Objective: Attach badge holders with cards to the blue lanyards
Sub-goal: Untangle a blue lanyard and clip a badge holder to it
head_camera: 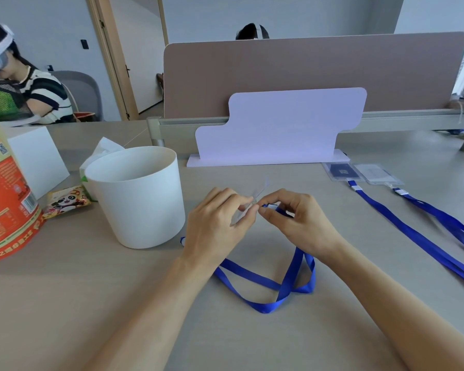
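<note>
Centrally, both hands pinch lanyard; bucket just left.

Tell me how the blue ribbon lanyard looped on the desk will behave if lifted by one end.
The blue ribbon lanyard is probably floppy: it lies in twisted, flat loops. Likely light, being thin ribbon. It would probably trail and untwist.

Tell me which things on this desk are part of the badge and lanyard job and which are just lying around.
Part of the job:
- blue lanyard, its clip end pinched by the right hand
- clear badge holder in the left hand
- two finished badges on lanyards

Just lying about:
- white bucket
- snack packet
- orange bag
- tissues
</note>
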Tool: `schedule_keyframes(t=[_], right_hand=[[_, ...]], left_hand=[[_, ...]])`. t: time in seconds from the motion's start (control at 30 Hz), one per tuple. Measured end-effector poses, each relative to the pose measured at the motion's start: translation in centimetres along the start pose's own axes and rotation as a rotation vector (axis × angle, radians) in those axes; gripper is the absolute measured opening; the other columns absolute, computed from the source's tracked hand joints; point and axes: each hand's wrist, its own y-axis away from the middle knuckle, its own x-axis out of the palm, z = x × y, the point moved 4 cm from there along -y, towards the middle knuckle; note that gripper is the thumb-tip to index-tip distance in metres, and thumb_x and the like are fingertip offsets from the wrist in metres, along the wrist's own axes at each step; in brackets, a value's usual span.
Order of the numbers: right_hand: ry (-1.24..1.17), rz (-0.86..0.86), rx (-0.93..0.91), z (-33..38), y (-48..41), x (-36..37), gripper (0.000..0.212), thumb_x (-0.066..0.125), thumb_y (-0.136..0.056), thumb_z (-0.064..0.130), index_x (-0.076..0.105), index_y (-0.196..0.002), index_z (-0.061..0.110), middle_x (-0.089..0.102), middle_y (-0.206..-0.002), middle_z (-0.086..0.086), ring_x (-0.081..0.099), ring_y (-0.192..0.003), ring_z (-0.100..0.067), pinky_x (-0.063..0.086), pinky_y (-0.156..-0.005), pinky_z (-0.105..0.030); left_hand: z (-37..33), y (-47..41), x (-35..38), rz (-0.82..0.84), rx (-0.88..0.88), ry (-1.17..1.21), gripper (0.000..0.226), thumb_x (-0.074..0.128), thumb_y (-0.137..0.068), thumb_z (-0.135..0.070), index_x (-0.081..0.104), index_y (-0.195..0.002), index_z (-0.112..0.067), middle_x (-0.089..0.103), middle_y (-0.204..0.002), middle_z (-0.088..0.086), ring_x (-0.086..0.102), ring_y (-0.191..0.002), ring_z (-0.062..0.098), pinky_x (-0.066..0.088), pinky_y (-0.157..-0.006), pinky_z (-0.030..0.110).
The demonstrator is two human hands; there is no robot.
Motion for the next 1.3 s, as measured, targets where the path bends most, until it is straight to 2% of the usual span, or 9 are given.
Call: schedule_keyframes(t=[0.13, 0.27, 0.33, 0.6, 0.7, 0.87, 1.0, 1.17, 1.3], right_hand=[[0.048, -0.017, -0.032, 0.2, 0.0, -0.1, 0.013, 0.064, -0.091, 0.012, 0.073, -0.092, 0.021, 0.069, -0.089, 0.007, 0.049, -0.063, -0.011, 0.044, -0.065, -0.020], [0.063, -0.021, -0.042, 0.5, 0.1, -0.1, 0.015, 0.062, -0.091, 0.010, 0.071, -0.089, 0.022, 0.068, -0.091, 0.010, 0.055, -0.073, -0.014, 0.044, -0.068, -0.016], [0.083, -0.028, -0.052, 0.7, 0.1, 0.0, 0.014, 0.062, -0.090, 0.010, 0.071, -0.089, 0.021, 0.067, -0.092, 0.010, 0.058, -0.079, -0.015, 0.046, -0.071, -0.018], [0.064, -0.061, -0.071, 1.0, 0.3, 0.2, 0.015, 0.062, -0.090, 0.007, 0.072, -0.090, 0.018, 0.071, -0.099, 0.015, 0.064, -0.090, -0.007, 0.048, -0.076, -0.012], [0.051, -0.060, -0.065, 1.1, 0.3, 0.2, 0.015, 0.062, -0.090, 0.008, 0.072, -0.091, 0.017, 0.072, -0.100, 0.017, 0.066, -0.091, -0.009, 0.050, -0.080, -0.014], [0.040, -0.070, -0.030, 0.9, 0.2, 0.0, 0.015, 0.062, -0.090, 0.009, 0.073, -0.090, 0.019, 0.073, -0.098, 0.018, 0.067, -0.090, -0.017, 0.051, -0.082, -0.022], [0.042, -0.078, -0.008, 0.8, 0.2, -0.3, 0.014, 0.063, -0.090, 0.012, 0.075, -0.089, 0.020, 0.073, -0.095, 0.019, 0.068, -0.090, -0.010, 0.052, -0.081, -0.024], [0.018, -0.100, 0.018, 0.3, 0.1, -0.3, 0.014, 0.065, -0.090, 0.013, 0.076, -0.087, 0.022, 0.075, -0.091, 0.017, 0.068, -0.086, -0.008, 0.054, -0.077, -0.029], [0.030, -0.119, 0.037, 0.0, 0.0, -0.1, 0.011, 0.065, -0.090, 0.018, 0.076, -0.088, 0.019, 0.074, -0.088, 0.012, 0.067, -0.083, -0.011, 0.053, -0.074, -0.032]], left_hand=[[-0.3, 0.0, 0.1, -0.012, 0.001, -0.017, 0.017, 0.062, -0.089, -0.026, 0.072, -0.084, -0.014, 0.066, -0.073, -0.006, 0.057, -0.071, 0.014, 0.042, -0.060, 0.018], [-0.5, -0.1, 0.2, -0.009, -0.008, -0.028, 0.016, 0.060, -0.090, -0.023, 0.070, -0.082, -0.014, 0.065, -0.072, -0.006, 0.056, -0.070, 0.014, 0.039, -0.060, 0.016], [-0.5, -0.1, 0.1, -0.004, -0.015, -0.029, 0.015, 0.060, -0.089, -0.022, 0.069, -0.081, -0.014, 0.064, -0.072, -0.006, 0.055, -0.070, 0.013, 0.035, -0.061, 0.014], [-0.3, -0.1, 0.4, 0.005, -0.058, 0.003, 0.012, 0.060, -0.087, -0.019, 0.069, -0.080, -0.014, 0.065, -0.073, -0.007, 0.055, -0.071, 0.013, 0.036, -0.062, 0.014], [-0.2, 0.0, 0.5, 0.019, -0.068, 0.036, 0.014, 0.058, -0.088, -0.020, 0.069, -0.083, -0.013, 0.067, -0.076, -0.006, 0.055, -0.072, 0.012, 0.041, -0.062, 0.016], [-0.2, 0.0, 0.6, 0.035, -0.120, 0.073, 0.015, 0.057, -0.087, -0.022, 0.069, -0.083, -0.014, 0.066, -0.076, -0.007, 0.047, -0.072, 0.007, 0.035, -0.062, 0.012], [-0.2, 0.0, 0.7, 0.034, -0.150, 0.127, 0.018, 0.054, -0.087, -0.024, 0.068, -0.082, -0.015, 0.065, -0.075, -0.008, 0.039, -0.071, 0.002, 0.034, -0.061, 0.013], [0.0, 0.0, 1.0, 0.038, -0.243, 0.232, 0.018, 0.053, -0.083, -0.027, 0.067, -0.079, -0.017, 0.052, -0.071, -0.021, 0.042, -0.068, 0.005, 0.038, -0.058, 0.019], [0.2, 0.1, 1.3, 0.058, -0.307, 0.316, 0.019, 0.053, -0.082, -0.029, 0.067, -0.078, -0.017, 0.054, -0.070, -0.019, 0.045, -0.066, 0.007, 0.042, -0.060, 0.025]])
